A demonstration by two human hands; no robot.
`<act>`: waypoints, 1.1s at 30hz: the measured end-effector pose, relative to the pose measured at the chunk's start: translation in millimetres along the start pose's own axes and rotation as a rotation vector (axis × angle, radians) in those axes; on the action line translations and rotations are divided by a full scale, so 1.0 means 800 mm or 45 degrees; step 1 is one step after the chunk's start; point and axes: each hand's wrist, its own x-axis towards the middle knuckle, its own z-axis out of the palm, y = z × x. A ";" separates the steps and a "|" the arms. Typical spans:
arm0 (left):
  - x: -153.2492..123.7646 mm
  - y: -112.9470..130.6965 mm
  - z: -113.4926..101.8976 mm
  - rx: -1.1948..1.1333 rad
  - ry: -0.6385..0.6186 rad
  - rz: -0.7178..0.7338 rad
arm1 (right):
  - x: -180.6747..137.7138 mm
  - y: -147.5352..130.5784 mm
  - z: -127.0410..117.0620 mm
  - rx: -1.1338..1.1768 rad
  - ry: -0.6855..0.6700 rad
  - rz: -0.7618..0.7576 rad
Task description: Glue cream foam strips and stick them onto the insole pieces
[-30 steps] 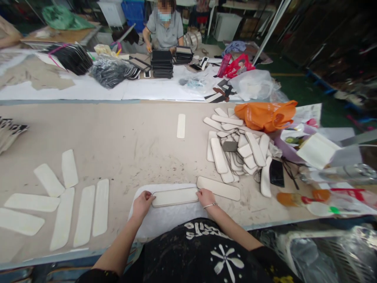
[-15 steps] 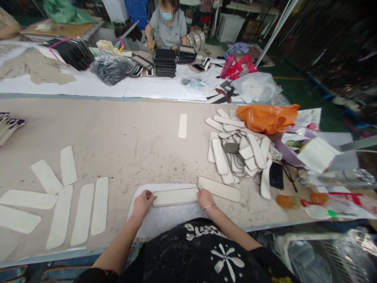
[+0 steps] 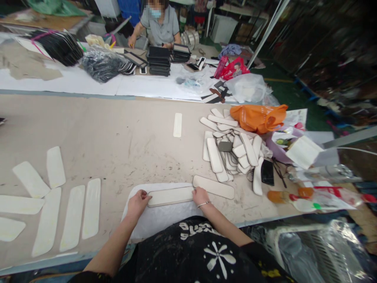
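A long cream padded strip with rounded corners and a dark edge (image 3: 172,196) lies in front of me over a white sheet (image 3: 140,222). At its left end my left hand (image 3: 138,202) pinches the edge between thumb and fingers. My right hand (image 3: 200,195), with a bracelet at the wrist, grips the opposite end. Touching or close by the right hand is a second cream strip (image 3: 216,188), lying slanted on the table. Further right sits a heap of similar dark-edged strips (image 3: 232,151). Several flat cream pieces (image 3: 72,218) are spread out at my left.
One small cream piece (image 3: 177,125) lies mid-table. Right of the heap are an orange bag (image 3: 256,118), a phone (image 3: 267,173) and an orange-handled tool or bottle (image 3: 278,196). A person (image 3: 161,27) works at the far table behind stacked black pieces (image 3: 159,61). A plastic crate (image 3: 309,239) stands below right.
My view has shifted slightly to the right, so everything sits further left. Both hands keep their hold on the strip's ends. The person opposite has moved an arm outward.
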 end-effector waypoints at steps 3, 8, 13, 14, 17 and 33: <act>-0.002 0.002 -0.001 -0.011 -0.004 0.002 | 0.003 0.002 0.004 -0.003 0.005 -0.004; -0.008 0.003 -0.004 -0.006 0.061 -0.002 | 0.004 0.004 0.007 0.003 0.011 -0.009; -0.012 0.004 -0.005 0.029 0.085 0.075 | 0.004 0.004 0.008 0.003 0.023 -0.023; -0.012 0.004 -0.004 0.031 0.088 0.088 | 0.004 0.004 0.008 0.001 0.023 -0.024; -0.012 0.001 0.001 0.043 0.106 0.122 | 0.004 0.003 0.008 -0.009 0.022 -0.025; -0.047 -0.040 0.042 0.276 0.347 1.106 | 0.005 0.006 0.013 -0.003 0.046 -0.047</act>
